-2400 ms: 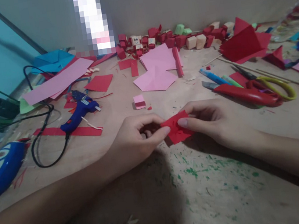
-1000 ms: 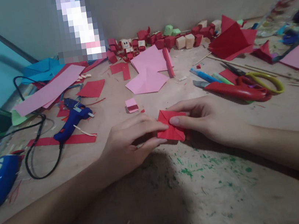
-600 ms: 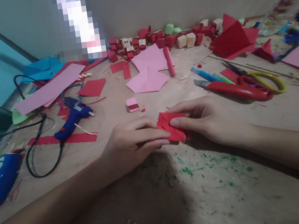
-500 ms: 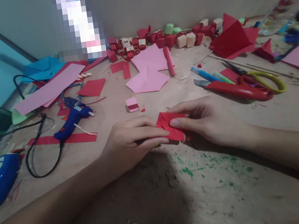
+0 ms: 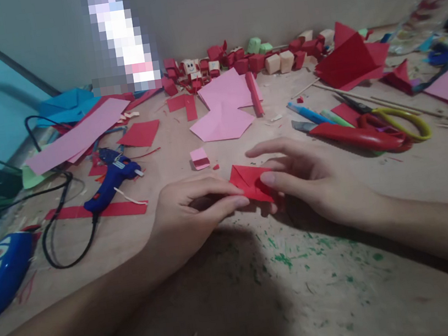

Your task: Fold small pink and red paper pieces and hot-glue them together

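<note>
A small folded piece of red paper is held just above the table, between both hands. My left hand pinches its left edge, thumb in front and fingers behind. My right hand grips the right side with the thumb on the face; its index finger is lifted off and extended, and the other fingers are partly hidden behind the paper. Just beyond the hands sits a small pink paper box, with a tiny red scrap beside it.
At left lie a blue glue gun with its black cord and a red strip. On the right are a red-handled cutter and yellow-handled scissors. Pink sheets and several small paper cubes are at the back.
The red paper has tilted and shifted slightly left and up. My right index finger has lifted away from the paper, and my left fingers have drawn back toward its edge.
</note>
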The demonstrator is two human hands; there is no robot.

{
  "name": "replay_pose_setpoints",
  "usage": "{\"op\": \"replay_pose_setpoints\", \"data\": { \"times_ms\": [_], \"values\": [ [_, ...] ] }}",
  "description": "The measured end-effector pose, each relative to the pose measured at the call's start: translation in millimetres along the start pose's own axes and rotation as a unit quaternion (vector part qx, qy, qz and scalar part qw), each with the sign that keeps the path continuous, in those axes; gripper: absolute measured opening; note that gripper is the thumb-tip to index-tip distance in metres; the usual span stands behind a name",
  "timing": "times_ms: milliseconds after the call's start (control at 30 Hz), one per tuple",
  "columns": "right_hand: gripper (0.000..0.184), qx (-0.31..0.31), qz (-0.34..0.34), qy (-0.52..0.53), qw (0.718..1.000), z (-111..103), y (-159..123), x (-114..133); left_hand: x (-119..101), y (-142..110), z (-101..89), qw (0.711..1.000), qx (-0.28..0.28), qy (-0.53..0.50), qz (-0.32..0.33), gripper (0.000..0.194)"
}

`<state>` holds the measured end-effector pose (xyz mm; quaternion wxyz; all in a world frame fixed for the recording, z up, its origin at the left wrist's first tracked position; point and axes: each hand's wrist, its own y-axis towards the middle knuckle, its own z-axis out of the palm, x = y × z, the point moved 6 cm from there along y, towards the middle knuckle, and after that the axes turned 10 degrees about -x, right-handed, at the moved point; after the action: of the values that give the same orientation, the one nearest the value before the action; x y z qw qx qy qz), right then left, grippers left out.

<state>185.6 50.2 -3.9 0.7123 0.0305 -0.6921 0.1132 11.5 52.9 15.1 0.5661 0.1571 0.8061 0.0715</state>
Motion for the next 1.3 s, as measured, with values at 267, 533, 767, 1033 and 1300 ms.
{"op": "replay_pose_setpoints", "data": {
  "times_ms": [267,533,767,1033,1300],
  "values": [
    [0.016,-0.009,0.016,-0.012,1.0,-3,4,-2,0,1,-7.7,0.996,-0.082,-0.035,-0.017,0.011],
    [0.007,-0.04,-0.004,-0.034,0.999,-5,5,8,4,-2,-6.7,0.995,-0.09,-0.009,-0.035,0.009],
    [0.014,-0.061,-0.027,-0.041,0.997,-6,4,8,10,-5,-7.2,0.992,-0.094,-0.013,-0.079,0.004],
    [0.005,-0.104,-0.077,-0.077,0.989,-7,0,14,17,-4,-0.4,0.968,-0.098,-0.148,-0.175,0.027],
    [0.007,-0.09,-0.098,-0.096,0.986,-6,-1,14,15,-4,10.3,0.972,0.009,-0.107,-0.209,0.015]
  ]
}}
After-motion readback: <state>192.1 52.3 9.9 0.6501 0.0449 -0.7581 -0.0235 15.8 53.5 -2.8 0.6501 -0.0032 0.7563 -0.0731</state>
